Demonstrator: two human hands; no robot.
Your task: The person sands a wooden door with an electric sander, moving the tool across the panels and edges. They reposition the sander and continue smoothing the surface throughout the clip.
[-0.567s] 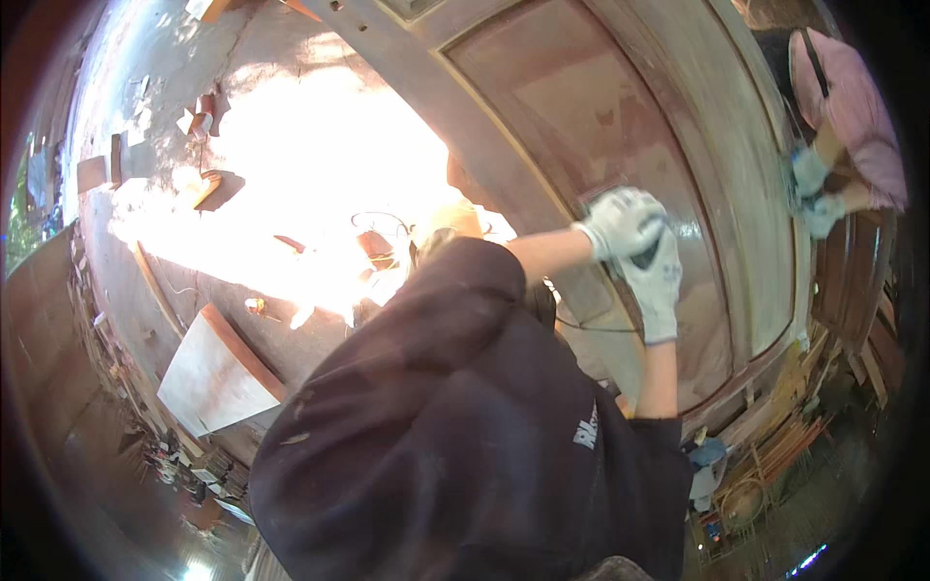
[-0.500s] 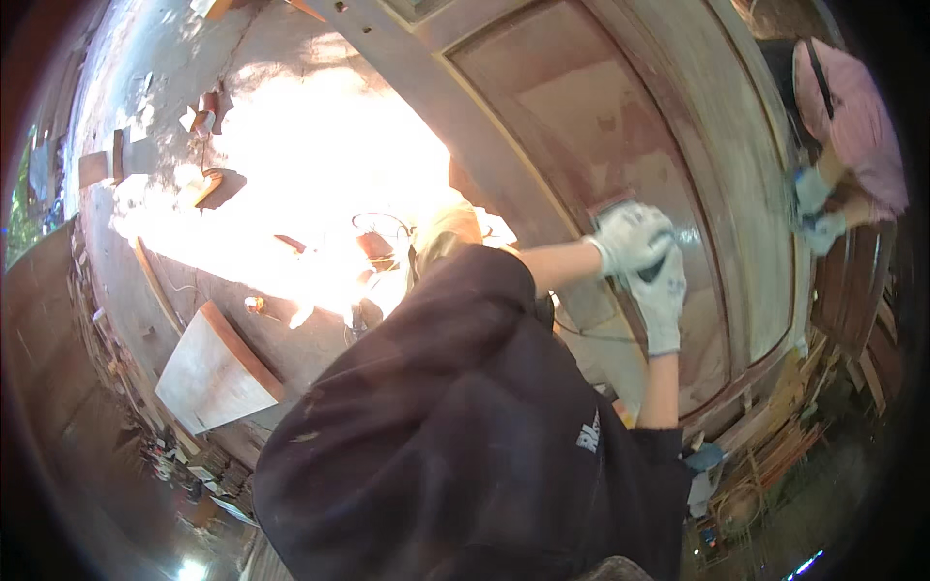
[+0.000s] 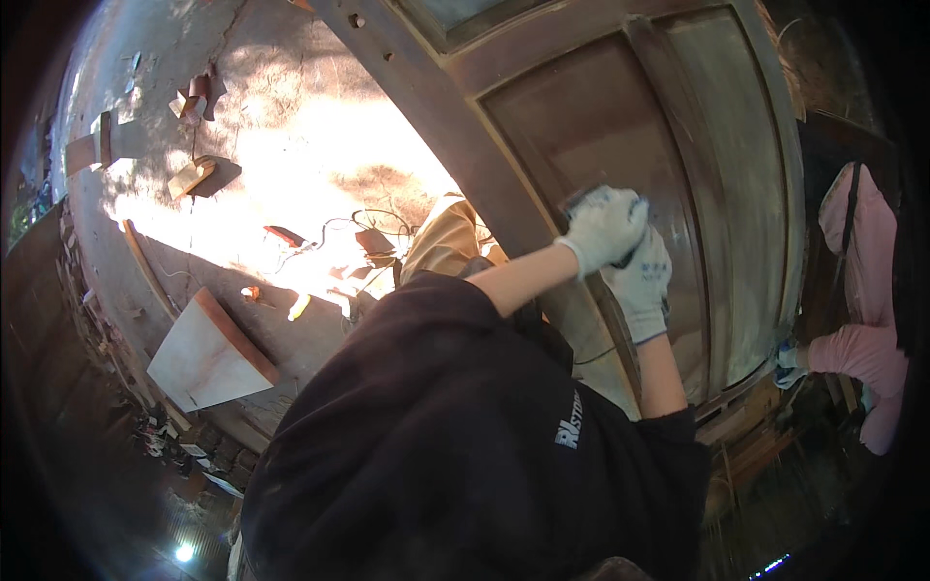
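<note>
Moulding (image 3: 525, 175) flanks your two-handed hold

You have the fingers of both your left hand (image 3: 610, 229) and right hand (image 3: 640, 292) curled round a dark hand tool (image 3: 582, 200), over the door's (image 3: 455, 145) recessed panel (image 3: 586, 111). Drifting sideways could gouge the moulding framing that panel. The thin cord (image 3: 595, 356) at the door's near end might snag your sleeve (image 3: 668, 436). A co-worker's gloved hand (image 3: 789, 362) sits by the door's right edge; a nudge there could jog your stroke. Most room runs along the panel, away from you; left of the door, loose cables (image 3: 381, 214) lie on the floor (image 3: 281, 174).
</note>
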